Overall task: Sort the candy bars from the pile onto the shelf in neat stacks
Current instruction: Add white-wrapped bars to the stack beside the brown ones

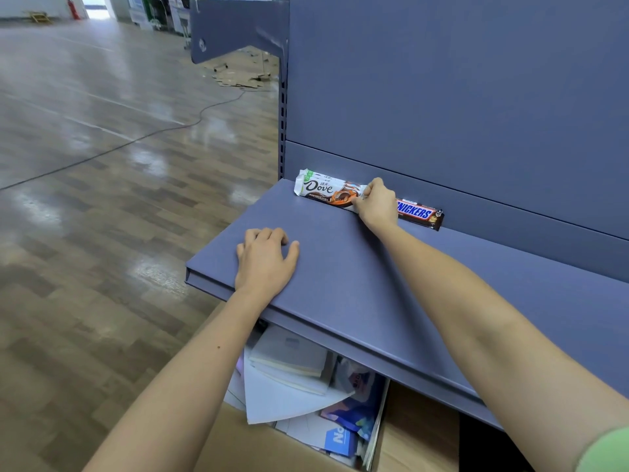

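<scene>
1. The right hand [377, 203] is reaching to the back of the shelf [340, 267], its grip closing on the right end of the Dove bar [323, 189]: thumb and fingertips are pinching the wrapper's edge.
2. The Dove bar is lying flat on the shelf, its long side against the back panel [459, 97], at the shelf's left end.
3. The Snickers bar [420, 214] is lying just beside it to the right, also along the back panel; the hand is covering the spot where the two bars meet, so I cannot tell whether they are touching or overlapping.
4. The left hand [263, 258] is resting palm down near the shelf's front edge, fingers curled loosely and holding nothing; it seems to be bracing the body.
5. The step in hand looks like placing or straightening the Dove bar, so the sorting is only just starting: each kind is showing a single bar and no stack.
6. The pile itself is not showing in this view; the box [279, 447] under the shelf is holding papers and booklets.
7. The next move is probably calling for letting go of the wrapper, pulling the right arm back, and fetching another bar to lay squarely on its matching kind.
</scene>
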`<state>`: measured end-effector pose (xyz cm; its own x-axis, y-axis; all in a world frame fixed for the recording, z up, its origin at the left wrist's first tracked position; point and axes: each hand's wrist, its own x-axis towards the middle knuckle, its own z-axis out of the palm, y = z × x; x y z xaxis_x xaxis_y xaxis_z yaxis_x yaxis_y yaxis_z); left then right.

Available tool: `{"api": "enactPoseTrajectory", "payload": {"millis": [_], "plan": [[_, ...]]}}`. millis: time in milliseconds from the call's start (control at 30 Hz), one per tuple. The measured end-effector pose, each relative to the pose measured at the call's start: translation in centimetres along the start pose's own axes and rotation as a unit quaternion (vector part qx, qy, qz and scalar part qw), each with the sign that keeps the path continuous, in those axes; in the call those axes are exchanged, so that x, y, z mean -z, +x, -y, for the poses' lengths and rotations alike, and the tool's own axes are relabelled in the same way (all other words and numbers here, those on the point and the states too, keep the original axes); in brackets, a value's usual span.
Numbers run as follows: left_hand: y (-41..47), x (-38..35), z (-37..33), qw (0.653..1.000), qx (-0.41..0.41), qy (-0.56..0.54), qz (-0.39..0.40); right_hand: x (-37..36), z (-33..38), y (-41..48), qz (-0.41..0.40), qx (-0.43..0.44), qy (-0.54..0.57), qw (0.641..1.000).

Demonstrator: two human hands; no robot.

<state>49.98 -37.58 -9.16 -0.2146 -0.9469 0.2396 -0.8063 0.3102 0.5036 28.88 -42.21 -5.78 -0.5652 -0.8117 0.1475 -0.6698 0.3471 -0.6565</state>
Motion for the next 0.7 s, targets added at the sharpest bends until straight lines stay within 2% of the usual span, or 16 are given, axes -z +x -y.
{"api": "enactPoseTrajectory", "payload": {"millis": [133, 267, 367, 533, 700], "plan": [[-0.1, 0.3, -0.2, 1.0, 0.003, -0.004, 0.008, 0.7, -0.6, -0.5, 0.017, 0.014, -0.012, 1.0], [0.6, 1.2, -0.4, 0.999, 0.011, -0.012, 0.03, 3.1, -2.3, -1.8, 0.059, 0.073, -0.008, 0.996], [2.2, 1.9, -2.7, 0.999, -0.004, -0.015, 0.033, 5.9, -4.7, -3.0, 0.074, 0.116, -0.051, 0.989], [2.8, -1.3, -12.3, 0.987, -0.134, -0.049, 0.077, 11.8, -10.8, -5.2, 0.07, 0.097, -0.086, 0.989], [-0.6, -6.8, -24.1, 0.943, -0.268, -0.095, 0.174, 20.6, -19.0, -9.0, 0.072, 0.017, -0.152, 0.986]]}}
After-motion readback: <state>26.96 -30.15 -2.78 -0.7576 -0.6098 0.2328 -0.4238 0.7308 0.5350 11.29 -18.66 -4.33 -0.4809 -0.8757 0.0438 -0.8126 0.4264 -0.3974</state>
